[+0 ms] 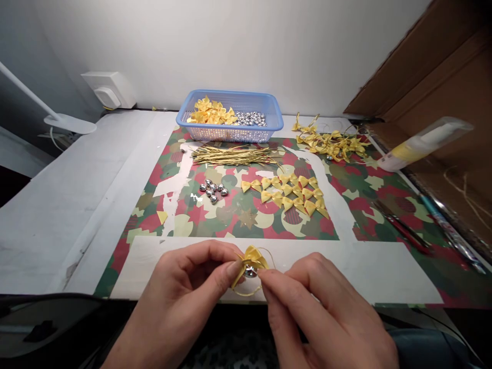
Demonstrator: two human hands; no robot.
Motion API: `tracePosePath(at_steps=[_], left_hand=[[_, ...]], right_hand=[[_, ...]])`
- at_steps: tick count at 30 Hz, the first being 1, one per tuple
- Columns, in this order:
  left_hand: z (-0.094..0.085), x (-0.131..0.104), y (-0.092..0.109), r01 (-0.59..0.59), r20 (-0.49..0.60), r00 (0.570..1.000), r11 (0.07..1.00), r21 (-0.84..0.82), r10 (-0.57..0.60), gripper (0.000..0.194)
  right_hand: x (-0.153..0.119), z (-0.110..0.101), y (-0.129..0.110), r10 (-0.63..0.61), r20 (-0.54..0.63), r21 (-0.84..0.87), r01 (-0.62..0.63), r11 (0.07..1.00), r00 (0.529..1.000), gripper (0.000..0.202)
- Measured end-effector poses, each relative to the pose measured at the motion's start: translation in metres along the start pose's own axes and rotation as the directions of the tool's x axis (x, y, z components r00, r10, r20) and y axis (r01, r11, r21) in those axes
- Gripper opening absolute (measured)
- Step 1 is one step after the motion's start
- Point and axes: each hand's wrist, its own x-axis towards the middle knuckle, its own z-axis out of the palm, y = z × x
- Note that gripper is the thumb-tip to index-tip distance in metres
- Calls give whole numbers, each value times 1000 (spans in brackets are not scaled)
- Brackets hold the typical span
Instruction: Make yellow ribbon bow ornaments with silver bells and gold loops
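Close to the table's front edge, my left hand (196, 287) pinches a yellow ribbon bow (251, 253) between thumb and forefinger. A silver jingle bell (250, 271) sits against the underside of the bow. My right hand (319, 302) is closed at the bell's right side, its fingertips pinching a thin gold cord (248, 294) that loops around the bow and bell. The exact grip point is partly hidden by the fingertips. Beyond my hands lie a small cluster of silver bells (213, 190) and several loose yellow bows (292, 192).
A bundle of gold cords (234, 155) lies before a blue basket (230, 95) of bows and bells. Bows with cords (334, 145) are piled at back right. A glue bottle (423, 146), tweezers (403, 225) and pens (453, 233) lie along the right, beside cardboard (442, 66).
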Motion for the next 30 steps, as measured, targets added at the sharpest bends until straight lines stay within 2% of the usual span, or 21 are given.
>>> tracePosePath(at_steps=[7,20,27,30], left_hand=[[-1,1,0,-18,0,1000,1000,10,18,8],[-3,0,1,26,-9,1000,1000,4,-26,11],[-5,0,-1,33,50,998,997,-70,-30,14],[-6,1,-2,53,71,997,990,-132,-44,13]], right_hand=[[2,0,-1,-8,4,0,8,1000,1000,17],[2,3,-1,-21,-18,-15,21,1000,1000,18],[0,9,1,16,-17,31,-15,999,1000,19],[0,12,1,32,-61,56,-28,998,998,17]])
